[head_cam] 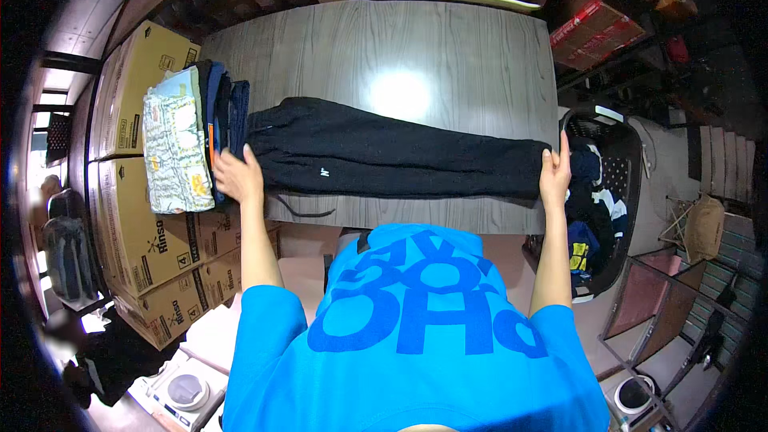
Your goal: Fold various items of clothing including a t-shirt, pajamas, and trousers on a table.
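Note:
Black sweatpants [384, 150] lie folded lengthwise across the wood-grain table [456, 42], with a small white logo near the top. Their waist end is on the left, and a dark drawstring [306, 212] trails from it. My left hand [240, 175], fingers apart, is between that end and a stack of folded clothes. A pale patterned garment [179, 153] lies on the stack's left side beside dark folded garments [231, 102]. At the leg hems, by the table's right edge, my right hand [555, 174] touches the cloth; whether it pinches the fabric is unclear.
Rinso cardboard boxes [144, 240] are stacked along the table's left side. A dark laundry basket [630, 192] holding clothes stands at the right edge. Beyond it are a metal-framed rack [651, 306] and a red carton [594, 36]. A white appliance [180, 393] is at lower left.

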The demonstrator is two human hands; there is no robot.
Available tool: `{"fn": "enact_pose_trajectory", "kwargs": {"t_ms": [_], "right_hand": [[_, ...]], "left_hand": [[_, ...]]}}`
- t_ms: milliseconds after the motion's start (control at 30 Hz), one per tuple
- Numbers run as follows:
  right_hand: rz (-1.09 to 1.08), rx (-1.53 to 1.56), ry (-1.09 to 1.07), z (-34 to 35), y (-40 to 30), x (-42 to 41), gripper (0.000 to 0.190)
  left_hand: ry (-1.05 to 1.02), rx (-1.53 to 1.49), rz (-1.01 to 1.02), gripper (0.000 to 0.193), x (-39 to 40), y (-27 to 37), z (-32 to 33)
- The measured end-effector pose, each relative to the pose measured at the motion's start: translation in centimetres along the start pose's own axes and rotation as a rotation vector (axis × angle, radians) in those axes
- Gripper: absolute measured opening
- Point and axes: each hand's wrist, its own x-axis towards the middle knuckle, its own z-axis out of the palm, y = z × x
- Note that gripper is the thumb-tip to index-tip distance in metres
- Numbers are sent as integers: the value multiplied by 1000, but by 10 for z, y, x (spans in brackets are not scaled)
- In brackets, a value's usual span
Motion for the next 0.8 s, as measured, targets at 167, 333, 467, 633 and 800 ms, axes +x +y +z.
{"fn": "enact_pose_trajectory", "kwargs": {"t_ms": [167, 333, 467, 633, 800], "right_hand": [[41, 71, 24, 3, 0, 1, 55], [-243, -526, 235, 9, -7, -7, 48], [-530, -495, 54, 32, -26, -28, 39], [-510, -751, -367, 65, -31, -43, 51], [-510, -618, -346, 52, -7, -35, 55]], "left_hand": [[-338, -990, 570, 34, -12, 75, -37], [-708, -687, 965, 66, -70, 111, -65], [-627, -780, 1053, 67, -89, 115, -59], [-542, -821, 1156, 58, -93, 117, -46], [-609, -878, 1151, 58, -112, 106, -70]]}}
